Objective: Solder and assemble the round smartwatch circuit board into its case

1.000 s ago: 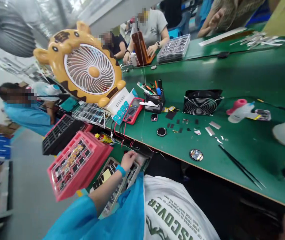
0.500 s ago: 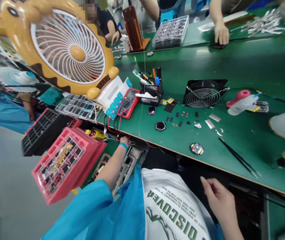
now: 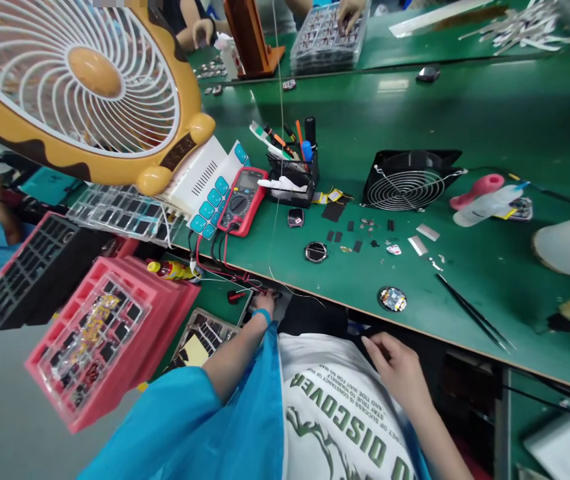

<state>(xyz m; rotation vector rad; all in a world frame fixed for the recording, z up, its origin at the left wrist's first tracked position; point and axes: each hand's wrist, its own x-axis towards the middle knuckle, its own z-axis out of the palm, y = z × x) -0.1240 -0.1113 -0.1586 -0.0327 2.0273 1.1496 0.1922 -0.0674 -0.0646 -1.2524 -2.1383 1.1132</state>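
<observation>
My left hand (image 3: 266,302), with a blue band at the wrist, reaches under the front edge of the green workbench (image 3: 345,133). It is beside the test leads (image 3: 237,270) of a red multimeter (image 3: 243,200); its fingertips are too small and shaded to make out. Over my lap is my right hand (image 3: 397,367), loosely curled, the thumb apart from the fingers and nothing visible in it. On the bench nearest it lies an opened round watch module (image 3: 393,299). A round watch face (image 3: 315,251) and black tweezers (image 3: 472,312) lie nearby.
A large giraffe-shaped fan (image 3: 95,71) stands at the left. Pink trays (image 3: 129,347) are stacked beside the bench. Further back are a pen holder (image 3: 292,180), a small black fan (image 3: 409,180) and a squeeze bottle (image 3: 487,205). A co-worker's hand (image 3: 349,15) is over a compartment box.
My left hand has shifted right and slightly down along the bench edge. My right hand has moved left and up, closer to the edge. The co-worker's hand has left the dark object across the bench.
</observation>
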